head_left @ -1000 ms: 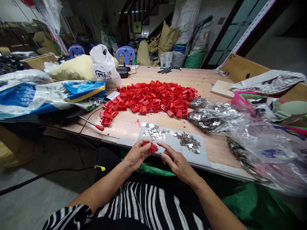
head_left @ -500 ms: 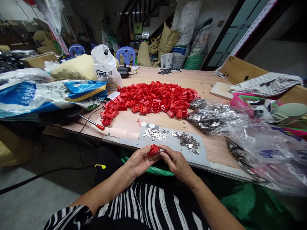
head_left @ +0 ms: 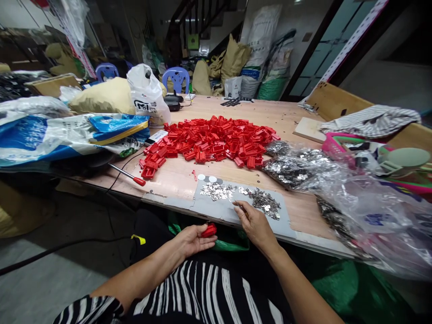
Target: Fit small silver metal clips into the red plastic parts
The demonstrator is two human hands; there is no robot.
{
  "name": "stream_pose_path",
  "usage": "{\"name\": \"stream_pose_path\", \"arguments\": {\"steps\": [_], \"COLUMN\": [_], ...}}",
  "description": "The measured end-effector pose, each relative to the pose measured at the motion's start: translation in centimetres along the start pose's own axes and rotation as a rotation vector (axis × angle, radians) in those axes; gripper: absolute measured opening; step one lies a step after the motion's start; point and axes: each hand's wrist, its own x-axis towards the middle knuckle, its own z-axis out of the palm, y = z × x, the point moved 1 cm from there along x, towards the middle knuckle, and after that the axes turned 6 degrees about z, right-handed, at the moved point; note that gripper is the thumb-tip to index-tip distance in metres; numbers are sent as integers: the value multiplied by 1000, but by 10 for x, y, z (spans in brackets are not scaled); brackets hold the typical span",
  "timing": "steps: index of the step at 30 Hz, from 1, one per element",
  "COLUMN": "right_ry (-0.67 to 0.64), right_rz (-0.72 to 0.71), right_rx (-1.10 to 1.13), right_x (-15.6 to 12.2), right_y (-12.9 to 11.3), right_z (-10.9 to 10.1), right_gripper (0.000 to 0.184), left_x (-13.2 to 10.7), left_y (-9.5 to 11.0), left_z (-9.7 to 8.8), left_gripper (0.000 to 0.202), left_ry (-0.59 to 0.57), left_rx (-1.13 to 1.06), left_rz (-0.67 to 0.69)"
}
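My left hand (head_left: 194,238) is below the table edge, fingers closed round a small red plastic part (head_left: 209,230). My right hand (head_left: 251,220) rests on the grey mat (head_left: 216,208) at the near edge, fingertips pinched beside a small heap of silver metal pieces (head_left: 265,199). Whether anything sits in the pinch I cannot make out. A second scatter of silver pieces (head_left: 218,190) lies left of it on the mat. A big pile of red plastic parts (head_left: 216,139) covers the middle of the wooden table (head_left: 175,177).
Clear plastic bags of metal pieces (head_left: 297,164) spread along the right. A red-handled screwdriver (head_left: 130,175) and a cable lie at the left, beside blue-and-white sacks (head_left: 67,135) and a white bag (head_left: 146,94). A pink basket (head_left: 337,141) stands at the right.
The hands have parted. My left hand dropped below the table edge with the red part. My right hand moved up onto the grey mat toward the silver pieces.
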Motion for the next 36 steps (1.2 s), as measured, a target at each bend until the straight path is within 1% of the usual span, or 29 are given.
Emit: {"name": "stream_pose_path", "arguments": {"steps": [3,6,9,12,14,17,18,20,21,22,23,24,25,26,27,29,31,36], "right_ry": [52,50,54,82,89,78,78,92,102,112,125,140,155,170,182,195,201,198], "right_rz": [-8,-27,-18,4,23,41,42,38,38,38,39,41,42,40,37,29,28,55], "right_rx": [-70,-173,-293,-400,-460,-507,-512,-511,-511,-513,-514,-516,-516,-513,-509,-494,-477,-436], "right_x": [10,20,28,35,39,43,44,44,44,43,43,42,41,40,40,39,38,38], "right_y": [7,9,6,0,-3,-5,-4,-2,-1,0,1,2,3,4,5,6,8,10], "right_z": [1,5,8,11,12,15,15,18,19,20,21,23,24,25,26,27,27,26], "right_gripper": [24,21,19,20,18,14,13,12,12,13,13,14,15,15,15,14,15,17], "left_x": [10,16,15,9,2,-16,-23,-33,-35,-36,-33,-29,-23,-15,-7,11,27,57], "left_y": [-1,-2,-1,1,4,16,23,40,51,63,76,88,100,110,118,128,133,146], "left_z": [-3,-6,-7,-5,-4,-1,0,3,5,7,9,11,13,15,18,24,30,40], "left_gripper": [21,35,45,42,35,33,35,36,36,34,32,28,23,21,21,31,35,26], "left_ry": [49,80,72,15,-28,-122,-177,-297,-323,-319,-274,-191,-42,131,223,339,379,383], "left_rx": [35,67,75,121,209,408,467,509,515,523,555,638,771,935,981,1049,1137,1339], "left_rz": [-31,-78,-108,-95,-26,179,251,365,428,502,616,753,911,1065,1129,1212,1275,1370]}}
